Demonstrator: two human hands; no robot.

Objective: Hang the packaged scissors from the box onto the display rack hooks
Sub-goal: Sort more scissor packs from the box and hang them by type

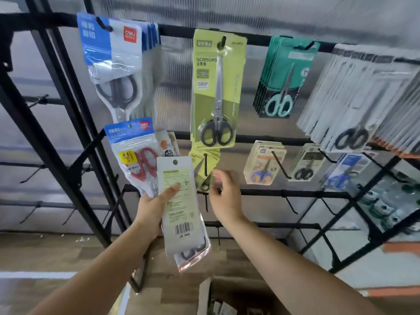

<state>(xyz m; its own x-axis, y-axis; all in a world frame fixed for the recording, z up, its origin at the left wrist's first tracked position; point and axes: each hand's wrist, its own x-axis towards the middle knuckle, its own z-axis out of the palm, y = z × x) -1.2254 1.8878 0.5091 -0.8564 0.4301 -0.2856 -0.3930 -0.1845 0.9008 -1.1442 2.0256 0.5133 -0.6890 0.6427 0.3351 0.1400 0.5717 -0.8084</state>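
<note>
My left hand (151, 204) holds a small stack of scissors packs (181, 205), with my thumb curled over the front one. Its back faces me, and the hole is at the top. My right hand (223, 192) is just beside the packs, fingers loose and holding nothing. It is blurry. Right above it hang green scissors packs (216, 89) on a hook (205, 164) of the black rack (272, 192). The box (229, 296) sits far below my hands.
</note>
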